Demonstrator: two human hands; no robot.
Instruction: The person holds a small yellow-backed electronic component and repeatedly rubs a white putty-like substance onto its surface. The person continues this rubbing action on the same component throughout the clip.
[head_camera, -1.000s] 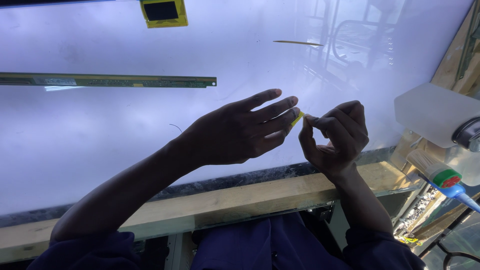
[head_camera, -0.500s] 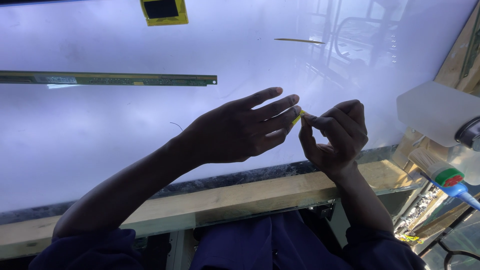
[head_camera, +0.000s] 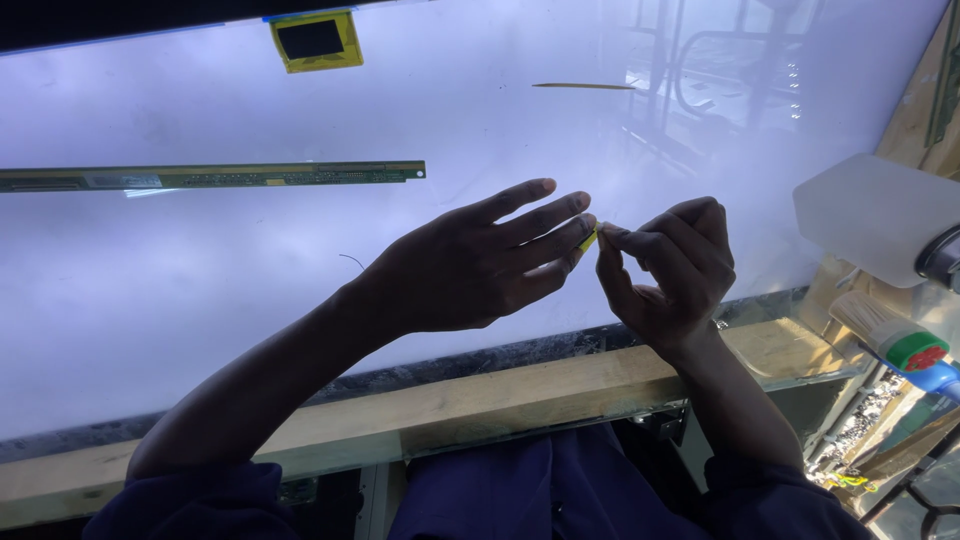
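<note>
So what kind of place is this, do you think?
Probably an electronics repair workshop. A large lit display panel lies on a rough wooden bench, a long narrow circuit board strip rests on it, and both hands pinch a small yellow piece.

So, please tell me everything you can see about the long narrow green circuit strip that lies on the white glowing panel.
The long narrow green circuit strip lies flat on the white glowing panel, left of centre, running nearly level from the picture's left edge. It looks like a thin printed board with small components, pale labels and a round hole at its right end. Neither hand touches it.
</note>
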